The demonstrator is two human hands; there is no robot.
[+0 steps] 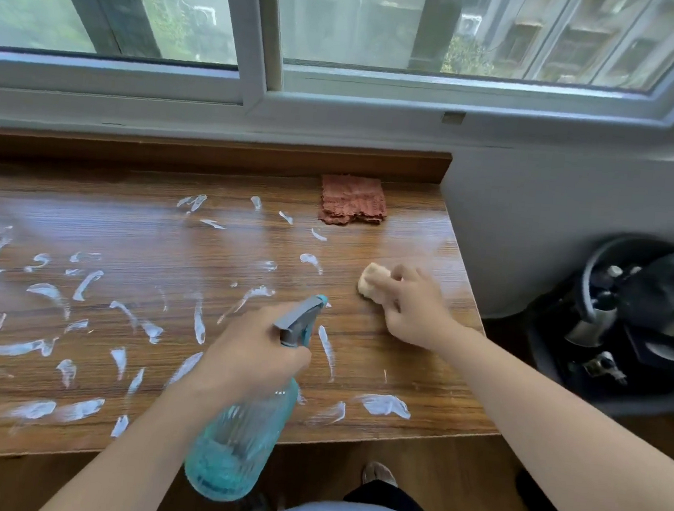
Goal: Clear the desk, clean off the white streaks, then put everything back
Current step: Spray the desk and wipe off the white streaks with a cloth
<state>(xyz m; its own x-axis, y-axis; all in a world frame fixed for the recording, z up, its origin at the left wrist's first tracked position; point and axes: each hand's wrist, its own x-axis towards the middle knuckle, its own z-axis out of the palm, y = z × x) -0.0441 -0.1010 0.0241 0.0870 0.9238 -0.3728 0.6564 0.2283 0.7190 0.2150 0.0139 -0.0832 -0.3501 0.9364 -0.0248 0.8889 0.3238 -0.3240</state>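
- My left hand [252, 352] grips the neck of a teal spray bottle [242, 432], fingers curled round it below the grey trigger, nozzle pointing over the worktop [418, 372].
- My right hand [415, 307] presses a pale yellow sponge [372, 282] against the wood near the right edge, fingers bent over it.
- White streaks [52, 296] cover most of the surface (thickest to the left).
- A folded reddish cloth [353, 201] lies at the back, below the window [351, 28].
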